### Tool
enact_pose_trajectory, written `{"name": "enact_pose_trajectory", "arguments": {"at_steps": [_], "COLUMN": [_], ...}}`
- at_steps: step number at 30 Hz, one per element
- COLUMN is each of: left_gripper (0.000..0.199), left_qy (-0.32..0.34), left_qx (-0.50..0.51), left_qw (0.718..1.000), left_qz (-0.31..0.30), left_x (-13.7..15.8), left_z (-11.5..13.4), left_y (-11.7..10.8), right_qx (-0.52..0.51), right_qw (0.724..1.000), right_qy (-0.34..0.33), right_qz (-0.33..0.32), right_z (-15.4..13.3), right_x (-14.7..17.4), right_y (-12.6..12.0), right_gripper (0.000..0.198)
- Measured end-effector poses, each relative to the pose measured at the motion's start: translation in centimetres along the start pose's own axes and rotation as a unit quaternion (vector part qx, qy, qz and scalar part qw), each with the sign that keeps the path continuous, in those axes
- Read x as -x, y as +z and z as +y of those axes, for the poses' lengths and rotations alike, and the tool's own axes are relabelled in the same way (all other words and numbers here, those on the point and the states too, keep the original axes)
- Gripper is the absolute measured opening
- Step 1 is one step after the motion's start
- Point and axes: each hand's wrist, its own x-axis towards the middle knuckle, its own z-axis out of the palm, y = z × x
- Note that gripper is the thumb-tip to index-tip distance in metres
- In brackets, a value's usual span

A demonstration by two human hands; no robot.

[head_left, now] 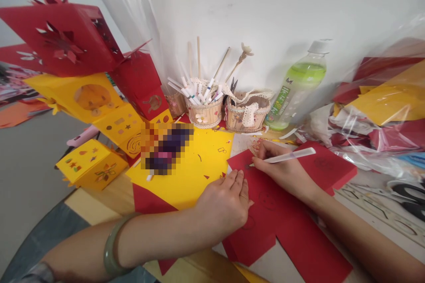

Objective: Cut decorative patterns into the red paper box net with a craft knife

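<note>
My right hand [282,174] is closed round a slim white pen [292,155], its tip on the upper part of a red paper sheet [254,247]. Small drawn marks, among them a round face, show on the red paper, which has a cross-like shape with folded edges. My left hand [224,201] lies on the sheet's left edge, fingers stretched out and pressing it down. Beneath that hand a yellow sheet [186,192] with small cut-outs spreads to the left. A blurred-out dark object [169,148] rests on the yellow sheet.
Red and yellow paper boxes [63,46] with cut-outs stack up at the left. Along the wall stand a basket of markers [204,112], a second small basket [247,112] and a green drink bottle [297,86]. At right are a plastic bag of paper scraps [381,106], scissors [410,192] and a stencil ruler [378,212].
</note>
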Motion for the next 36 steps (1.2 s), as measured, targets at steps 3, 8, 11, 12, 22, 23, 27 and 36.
{"name": "enact_pose_trajectory", "arguments": {"at_steps": [3, 8, 11, 12, 22, 23, 27, 36], "left_gripper": [0.030, 0.030, 0.031, 0.031, 0.032, 0.032, 0.032, 0.032], "left_qy": [-0.002, 0.002, 0.005, 0.006, 0.014, 0.015, 0.015, 0.017], "left_qx": [0.000, -0.001, -0.001, -0.001, -0.004, -0.004, -0.007, -0.006], "left_qw": [1.000, 1.000, 1.000, 1.000, 1.000, 1.000, 1.000, 0.999], "left_qz": [0.002, 0.001, -0.002, -0.004, -0.020, -0.022, -0.022, -0.028], "left_x": [-0.03, -0.04, -0.01, 0.01, 0.25, 0.24, 0.12, 0.18], "left_z": [-0.04, -0.05, -0.01, 0.00, -0.03, -0.04, -0.07, -0.12], "left_y": [-0.03, 0.02, 0.01, 0.00, 0.14, 0.13, 0.02, -0.16], "right_qx": [0.000, -0.003, -0.003, -0.003, -0.004, -0.003, -0.005, -0.012], "right_qw": [1.000, 1.000, 1.000, 1.000, 1.000, 1.000, 1.000, 1.000], "right_qy": [-0.001, -0.004, -0.003, -0.003, -0.004, -0.004, -0.003, -0.009], "right_qz": [0.003, 0.005, 0.001, 0.001, 0.001, 0.000, 0.002, 0.001], "right_z": [0.00, -0.05, -0.03, -0.03, -0.09, -0.07, 0.03, -0.04], "right_x": [-0.01, -0.02, -0.03, -0.04, -0.08, -0.07, -0.04, -0.06], "right_y": [0.00, 0.01, 0.03, 0.03, 0.07, 0.08, 0.06, 0.16], "right_gripper": [0.025, 0.025, 0.025, 0.025, 0.026, 0.027, 0.026, 0.028]}}
